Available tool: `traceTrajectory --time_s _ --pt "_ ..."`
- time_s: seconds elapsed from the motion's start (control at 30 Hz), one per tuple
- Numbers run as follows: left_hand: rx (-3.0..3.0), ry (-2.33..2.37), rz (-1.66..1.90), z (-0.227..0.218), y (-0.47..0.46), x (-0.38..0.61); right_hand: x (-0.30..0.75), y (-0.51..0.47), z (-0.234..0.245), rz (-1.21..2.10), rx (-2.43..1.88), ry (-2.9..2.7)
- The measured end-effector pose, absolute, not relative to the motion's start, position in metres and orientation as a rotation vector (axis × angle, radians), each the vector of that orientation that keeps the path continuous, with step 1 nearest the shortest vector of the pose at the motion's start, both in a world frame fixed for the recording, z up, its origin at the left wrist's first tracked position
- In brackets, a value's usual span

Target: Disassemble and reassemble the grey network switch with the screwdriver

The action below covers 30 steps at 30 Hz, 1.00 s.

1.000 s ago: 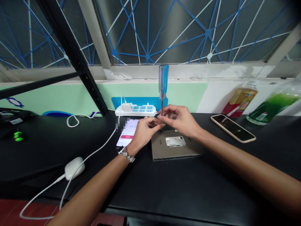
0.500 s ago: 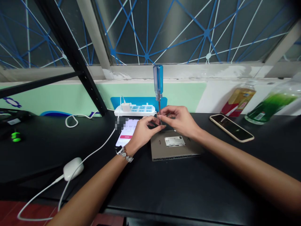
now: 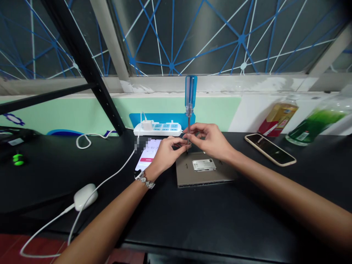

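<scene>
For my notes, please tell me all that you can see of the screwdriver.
The screwdriver has a translucent blue handle and thin steel shaft. It stands nearly upright, tip at the rear edge of a grey metal case. The right hand pinches the shaft, with the left hand's fingertips close by.

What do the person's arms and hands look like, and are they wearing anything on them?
Both forearms are bare, with no sleeves or gloves. The left forearm has a silver link band at the wrist, either a bracelet or a watch; it's too small to tell which. The right forearm and right hand show nothing worn, and neither does the left hand.
</scene>
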State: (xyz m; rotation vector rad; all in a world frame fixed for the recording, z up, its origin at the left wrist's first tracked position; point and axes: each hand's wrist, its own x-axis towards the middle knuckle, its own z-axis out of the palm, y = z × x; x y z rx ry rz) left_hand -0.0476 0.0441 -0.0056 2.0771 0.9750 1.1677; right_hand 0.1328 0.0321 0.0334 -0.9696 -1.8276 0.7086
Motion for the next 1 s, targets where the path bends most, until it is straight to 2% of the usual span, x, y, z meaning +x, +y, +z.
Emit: traceTrajectory --time_s 0.13,0.43,0.8,1.0 --pt "2.04 1.033 1.225 -0.006 0.043 -0.045 0.133 0.031 0.035 0.706 -0.964 -1.827" --pt "2.249 0.97 0.973 0.009 0.045 -0.063 0.135 0.03 0.033 0.77 -0.96 -1.967" --pt "2.306 1.004 0.882 0.006 0.045 -0.063 0.136 0.034 0.033 0.816 -0.881 -1.764" --pt "2.434 1.216 0.894 0.002 0.057 -0.072 0.147 0.039 0.041 0.744 -0.894 -1.649"
